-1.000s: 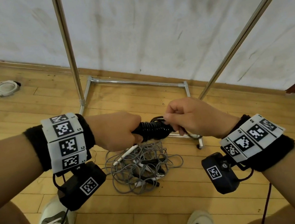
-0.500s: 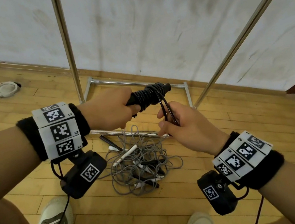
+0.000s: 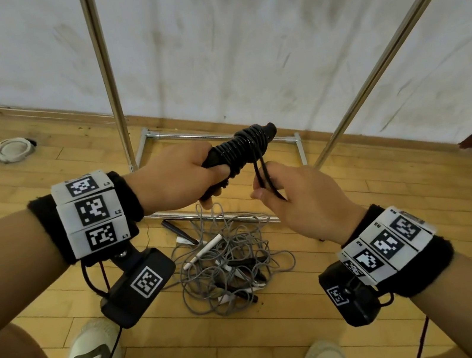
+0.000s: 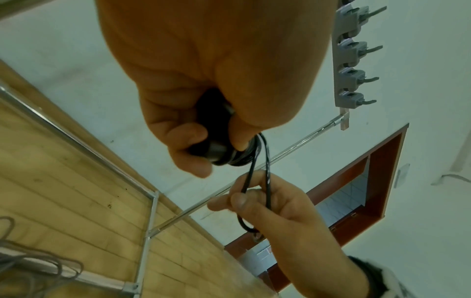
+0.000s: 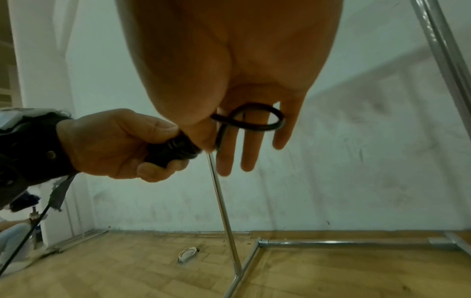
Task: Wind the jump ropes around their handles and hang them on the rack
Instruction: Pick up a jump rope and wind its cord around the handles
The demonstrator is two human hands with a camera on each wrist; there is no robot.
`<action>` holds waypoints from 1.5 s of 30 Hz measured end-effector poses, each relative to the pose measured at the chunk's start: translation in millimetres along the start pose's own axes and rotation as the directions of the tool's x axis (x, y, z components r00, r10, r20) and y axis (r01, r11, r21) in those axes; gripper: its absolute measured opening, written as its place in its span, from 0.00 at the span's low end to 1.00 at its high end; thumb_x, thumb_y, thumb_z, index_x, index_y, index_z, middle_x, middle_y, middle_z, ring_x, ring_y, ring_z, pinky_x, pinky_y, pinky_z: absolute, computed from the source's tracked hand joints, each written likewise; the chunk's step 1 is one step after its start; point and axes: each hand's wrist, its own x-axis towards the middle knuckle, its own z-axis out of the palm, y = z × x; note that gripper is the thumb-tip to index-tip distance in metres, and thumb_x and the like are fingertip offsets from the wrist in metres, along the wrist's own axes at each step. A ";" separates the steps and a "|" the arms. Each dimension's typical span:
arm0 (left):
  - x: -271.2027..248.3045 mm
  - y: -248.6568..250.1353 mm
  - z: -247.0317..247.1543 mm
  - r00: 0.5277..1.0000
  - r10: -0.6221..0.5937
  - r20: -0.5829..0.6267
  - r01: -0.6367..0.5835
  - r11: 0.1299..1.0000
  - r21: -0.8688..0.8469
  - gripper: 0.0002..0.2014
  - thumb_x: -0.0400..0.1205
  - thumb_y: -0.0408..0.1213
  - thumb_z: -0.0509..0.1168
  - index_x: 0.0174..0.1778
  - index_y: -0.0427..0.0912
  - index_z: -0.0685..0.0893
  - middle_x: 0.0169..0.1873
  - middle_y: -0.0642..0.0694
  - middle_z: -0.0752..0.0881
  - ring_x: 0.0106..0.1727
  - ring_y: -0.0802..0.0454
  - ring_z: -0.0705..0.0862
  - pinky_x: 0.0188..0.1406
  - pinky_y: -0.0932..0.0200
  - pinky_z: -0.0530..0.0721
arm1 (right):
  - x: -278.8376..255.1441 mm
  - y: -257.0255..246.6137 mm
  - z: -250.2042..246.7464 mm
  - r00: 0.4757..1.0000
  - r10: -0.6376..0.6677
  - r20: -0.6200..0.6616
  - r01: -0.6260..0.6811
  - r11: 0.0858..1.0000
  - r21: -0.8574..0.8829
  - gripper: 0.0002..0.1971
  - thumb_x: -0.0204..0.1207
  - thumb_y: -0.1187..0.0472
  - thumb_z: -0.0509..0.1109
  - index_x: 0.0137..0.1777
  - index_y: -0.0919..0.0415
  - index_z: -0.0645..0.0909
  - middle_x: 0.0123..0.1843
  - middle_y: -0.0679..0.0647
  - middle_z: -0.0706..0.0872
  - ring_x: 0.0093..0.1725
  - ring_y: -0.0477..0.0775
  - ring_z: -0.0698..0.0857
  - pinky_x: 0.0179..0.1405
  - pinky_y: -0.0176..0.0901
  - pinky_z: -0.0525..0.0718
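Nearest the person, two shoes stand on the wooden floor [image 3: 350, 159], placed on either side of the work so the pile ahead stays within reach.

Just beyond the feet lies the grey rope pile [image 3: 227, 267], a loose tangle of cords with black and white handles mixed in. It sits on the floor at the foot of the rack, probably waiting its turn.

Above that pile the two hands work close together but not touching. The left hand [image 3: 178, 177] is clamped around the base of the black handles [image 3: 239, 150], holding them level and tipped slightly upward, which keeps the wound coils from sliding off the free end. The black rope [image 3: 261, 171] is already coiled tightly along most of the handles. The right hand [image 3: 303, 195] pinches the last short loop between thumb and forefinger; the wrist views show it as a doubled length with a small bight curling over the fingers. Keeping that loop taut seems meant to stop the coils from loosening, and it looks like the piece that would hang on a hook.

Farther off stands the rack [image 3: 106, 75], its metal poles rising against the white wall [image 3: 266, 33]. A strip of grey hooks [image 4: 353, 58] shows in the left wrist view, well above the hands.
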 end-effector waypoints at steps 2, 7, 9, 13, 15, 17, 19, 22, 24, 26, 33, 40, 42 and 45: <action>-3.2 4.2 -0.4 0.999 0.035 0.033 -0.030 0.989 -0.145 0.04 0.88 0.37 0.61 0.52 0.41 0.79 0.38 0.45 0.89 0.33 0.50 0.88 0.31 0.58 0.80 | 0.0 0.1 -3.9 0.999 0.048 -0.023 -0.041 0.967 0.253 0.03 0.85 0.63 0.61 0.54 0.55 0.75 0.43 0.47 0.88 0.40 0.46 0.89 0.39 0.47 0.85; -8.3 12.3 -0.8 0.991 0.117 0.070 -0.090 0.949 -0.303 0.05 0.89 0.34 0.58 0.52 0.39 0.78 0.36 0.45 0.87 0.32 0.50 0.85 0.26 0.63 0.79 | 0.8 -4.2 -7.4 0.997 0.048 -0.058 -0.014 0.875 0.484 0.07 0.87 0.65 0.55 0.54 0.53 0.73 0.40 0.56 0.78 0.31 0.55 0.84 0.36 0.55 0.87; -9.2 12.8 -2.3 0.990 0.118 0.082 -0.083 0.936 -0.341 0.05 0.89 0.35 0.58 0.54 0.39 0.79 0.36 0.44 0.87 0.32 0.49 0.85 0.26 0.63 0.79 | 3.2 -4.8 -6.8 0.995 0.053 -0.080 -0.011 0.890 0.456 0.05 0.88 0.57 0.56 0.55 0.51 0.73 0.37 0.58 0.77 0.34 0.62 0.80 0.35 0.61 0.86; -10.7 12.7 -4.0 0.987 0.110 0.118 -0.048 0.897 -0.439 0.06 0.89 0.35 0.58 0.55 0.39 0.79 0.37 0.40 0.86 0.31 0.47 0.84 0.26 0.62 0.78 | 6.4 -6.1 -9.0 0.989 0.064 -0.136 0.000 0.904 0.428 0.24 0.81 0.34 0.48 0.50 0.51 0.76 0.29 0.43 0.75 0.27 0.47 0.74 0.28 0.46 0.78; -11.8 13.9 -3.6 0.983 0.127 0.130 -0.049 0.873 -0.485 0.05 0.88 0.36 0.60 0.55 0.40 0.79 0.37 0.39 0.86 0.31 0.46 0.84 0.25 0.62 0.77 | 8.0 -3.6 -10.8 0.981 0.068 -0.181 0.028 0.876 0.482 0.24 0.84 0.38 0.47 0.44 0.52 0.77 0.25 0.42 0.72 0.25 0.43 0.69 0.26 0.40 0.69; -12.3 15.6 -2.8 0.982 0.135 0.132 -0.052 0.864 -0.500 0.09 0.83 0.40 0.62 0.54 0.41 0.79 0.37 0.39 0.86 0.31 0.46 0.84 0.24 0.63 0.77 | 9.6 -1.5 -11.9 0.978 0.050 -0.202 0.048 0.890 0.453 0.19 0.88 0.47 0.51 0.41 0.53 0.76 0.23 0.43 0.72 0.23 0.43 0.70 0.25 0.36 0.68; -12.3 15.3 -1.8 0.984 0.125 0.129 -0.044 0.866 -0.498 0.10 0.80 0.42 0.62 0.52 0.40 0.79 0.36 0.39 0.86 0.30 0.46 0.84 0.24 0.63 0.77 | 9.7 -1.3 -10.9 0.984 0.031 -0.173 0.045 0.906 0.421 0.16 0.89 0.52 0.53 0.40 0.52 0.74 0.26 0.40 0.76 0.25 0.42 0.74 0.27 0.30 0.69; -12.3 14.5 -0.5 0.985 0.118 0.130 -0.038 0.866 -0.499 0.05 0.85 0.36 0.62 0.52 0.39 0.79 0.36 0.38 0.86 0.29 0.46 0.83 0.23 0.63 0.77 | 8.1 -3.5 -9.2 0.996 0.041 -0.078 0.005 0.852 0.523 0.13 0.89 0.56 0.53 0.44 0.52 0.75 0.36 0.44 0.83 0.36 0.45 0.84 0.35 0.39 0.82; -12.4 15.6 -0.3 0.984 0.118 0.130 -0.030 0.845 -0.535 0.07 0.84 0.36 0.61 0.53 0.38 0.79 0.35 0.38 0.85 0.28 0.47 0.83 0.22 0.63 0.76 | 7.0 -4.7 -10.0 0.999 0.035 -0.030 -0.008 0.780 0.626 0.11 0.89 0.59 0.53 0.48 0.56 0.74 0.37 0.52 0.84 0.37 0.52 0.87 0.36 0.47 0.86; -12.2 17.2 -0.8 0.981 0.134 0.142 -0.029 0.819 -0.574 0.10 0.80 0.38 0.64 0.53 0.37 0.78 0.33 0.38 0.85 0.26 0.47 0.82 0.21 0.63 0.74 | 8.0 -6.3 -12.4 0.998 0.060 -0.027 -0.025 0.727 0.686 0.08 0.89 0.60 0.56 0.50 0.61 0.74 0.31 0.51 0.78 0.27 0.51 0.80 0.27 0.44 0.79; -9.6 18.1 -3.8 0.958 0.197 0.206 -0.045 0.819 -0.572 0.22 0.76 0.55 0.66 0.48 0.37 0.81 0.29 0.40 0.83 0.21 0.48 0.78 0.19 0.63 0.70 | 11.9 -2.0 -22.3 0.994 0.109 0.019 -0.079 0.572 0.817 0.15 0.84 0.66 0.63 0.68 0.70 0.70 0.30 0.53 0.71 0.22 0.53 0.66 0.20 0.46 0.63; -5.4 7.2 -3.7 0.890 0.201 0.409 0.059 0.839 -0.541 0.31 0.65 0.71 0.73 0.39 0.43 0.87 0.21 0.40 0.80 0.11 0.53 0.72 0.13 0.70 0.68 | 6.5 -2.7 -34.5 0.999 -0.014 0.033 -0.018 0.594 0.804 0.24 0.62 0.68 0.78 0.60 0.65 0.79 0.53 0.54 0.85 0.53 0.45 0.85 0.47 0.50 0.87; -3.0 5.9 -4.6 0.874 0.171 0.456 0.100 0.853 -0.512 0.31 0.65 0.72 0.73 0.39 0.43 0.87 0.22 0.39 0.80 0.12 0.51 0.73 0.13 0.69 0.68 | 4.8 -3.0 -36.8 0.998 -0.026 0.050 -0.028 0.544 0.839 0.25 0.64 0.73 0.78 0.63 0.72 0.78 0.50 0.50 0.87 0.51 0.42 0.85 0.41 0.40 0.85; -2.6 6.0 -0.3 0.920 0.109 0.377 0.064 0.906 -0.418 0.32 0.69 0.72 0.68 0.46 0.44 0.86 0.33 0.39 0.86 0.25 0.46 0.83 0.24 0.58 0.80 | 4.3 -2.2 -37.4 0.997 -0.027 0.071 -0.047 0.513 0.857 0.18 0.72 0.80 0.71 0.62 0.75 0.77 0.35 0.39 0.87 0.34 0.34 0.85 0.31 0.23 0.79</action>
